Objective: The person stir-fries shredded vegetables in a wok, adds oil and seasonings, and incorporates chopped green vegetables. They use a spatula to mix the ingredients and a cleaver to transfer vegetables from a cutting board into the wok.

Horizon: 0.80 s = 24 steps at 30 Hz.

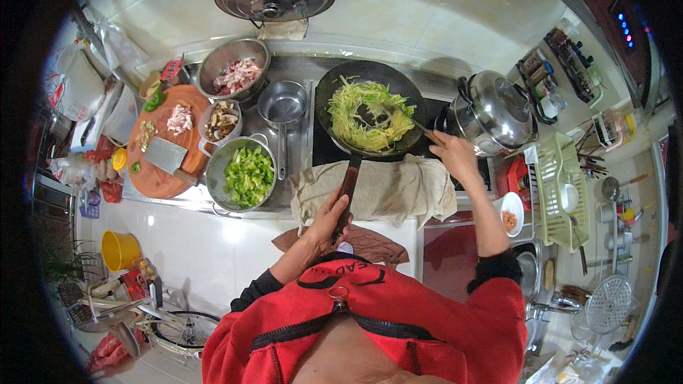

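My left hand [326,224] is closed around the dark handle of a wok [333,72] on the cooktop. Shredded green and yellow vegetables [349,130] lie in a ring inside it. My right hand [456,157] grips the wooden handle of a spatula [427,130], whose blade is in the vegetables and hard to make out. A beige cloth [387,186] lies at the cooktop's front edge, below the wok. Left of the wok are a steel saucepan [283,101] and a colander of chopped green peppers [249,176].
A lidded steel pot [493,112] stands right of the wok. Farther left are a bowl of raw meat [237,76], a bowl of sliced mushrooms [220,120] and a round chopping board [160,181] with a cleaver [165,154]. A white bowl [512,205] and a dish rack [552,170] are at right.
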Tool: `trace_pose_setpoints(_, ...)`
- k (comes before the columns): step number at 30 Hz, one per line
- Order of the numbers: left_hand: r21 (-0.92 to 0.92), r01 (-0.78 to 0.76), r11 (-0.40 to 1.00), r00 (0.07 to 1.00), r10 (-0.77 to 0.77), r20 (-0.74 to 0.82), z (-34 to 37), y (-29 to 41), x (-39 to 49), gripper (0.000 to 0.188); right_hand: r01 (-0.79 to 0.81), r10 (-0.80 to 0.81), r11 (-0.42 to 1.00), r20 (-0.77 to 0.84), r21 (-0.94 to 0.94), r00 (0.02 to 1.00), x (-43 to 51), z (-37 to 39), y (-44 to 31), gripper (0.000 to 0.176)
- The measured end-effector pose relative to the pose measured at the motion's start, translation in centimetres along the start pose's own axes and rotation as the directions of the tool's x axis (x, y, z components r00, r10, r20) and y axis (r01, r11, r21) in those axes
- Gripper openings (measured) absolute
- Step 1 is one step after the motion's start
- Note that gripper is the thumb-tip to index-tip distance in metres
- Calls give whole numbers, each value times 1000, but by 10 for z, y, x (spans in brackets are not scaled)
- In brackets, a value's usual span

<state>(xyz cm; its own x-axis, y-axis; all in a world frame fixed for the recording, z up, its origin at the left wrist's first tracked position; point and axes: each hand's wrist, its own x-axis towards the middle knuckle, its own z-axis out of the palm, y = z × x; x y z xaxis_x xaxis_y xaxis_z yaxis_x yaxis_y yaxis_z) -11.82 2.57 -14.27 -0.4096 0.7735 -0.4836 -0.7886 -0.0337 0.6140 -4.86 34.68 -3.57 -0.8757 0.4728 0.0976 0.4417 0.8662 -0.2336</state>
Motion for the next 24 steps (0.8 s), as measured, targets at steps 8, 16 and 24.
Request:
trace_pose_setpoints(8,38,0,999,1000,0,0,0,3,1,52,79,-72,996,189,-30,979,-13,-3,-36,46)
trace_pose_setpoints(16,2,11,1000,1000,-11,-16,1,1,-3,53,-53,48,986,34,159,998,8,24,0,44)
trace_pose_setpoints(24,13,1,1000,1000,-1,-14,-3,1,0,54,-264,272,647,107,715,956,56,56,18,41)
